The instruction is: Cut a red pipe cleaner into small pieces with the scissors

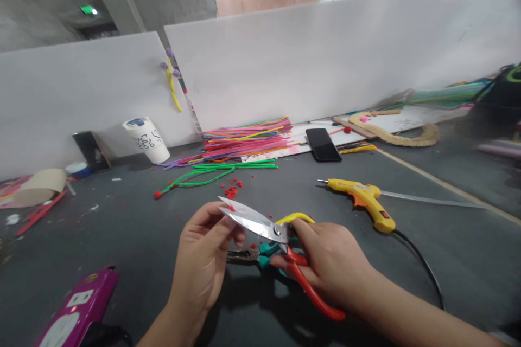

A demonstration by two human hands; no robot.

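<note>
My right hand (329,255) grips a pair of scissors (254,223) with one red and one yellow handle. Their blades are slightly parted and point left, towards my left hand (207,249). The fingertips of that hand are pinched together at the blade tips, on a small red fuzzy piece (231,207) mostly hidden by fingers and blades. Beneath the scissors lie pliers (244,256) with teal handles, partly covered by my right hand. Just beyond the blades, red fuzzy scraps (231,192) are scattered on the dark table (142,244).
Behind sit colourful pipe cleaners (244,141), green stems (203,176), a phone (323,145) and a white cup (146,141). A yellow glue gun (362,192) trails its cord at right. A purple device (81,303) stands front left; white panels (325,59) border the back.
</note>
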